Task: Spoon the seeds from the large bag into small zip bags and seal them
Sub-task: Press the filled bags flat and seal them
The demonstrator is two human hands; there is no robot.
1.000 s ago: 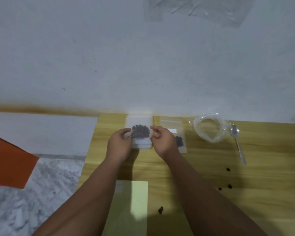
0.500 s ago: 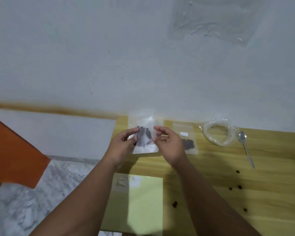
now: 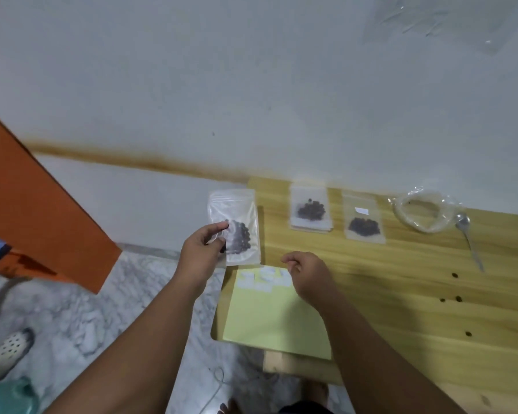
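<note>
Pale wooden table (image 3: 401,294) is set against a grey wall, and a yellow sheet (image 3: 269,318) is laid on it. Just beyond the sheet's far left corner, a small zip bag (image 3: 240,222) of dark seeds is pinched upright by the left hand (image 3: 202,252). The right hand (image 3: 307,271) is held over the sheet's far edge, fingers loosely curled, nothing grasped. Farther beyond the sheet, two filled bags (image 3: 310,209) are laid flat. To the sheet's far right, the large bag (image 3: 425,210) and spoon (image 3: 468,237) are seen.

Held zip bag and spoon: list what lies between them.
Head view: rightward from the held zip bag lie a filled small bag, a second filled small bag, then the large bag, beside the spoon.
</note>
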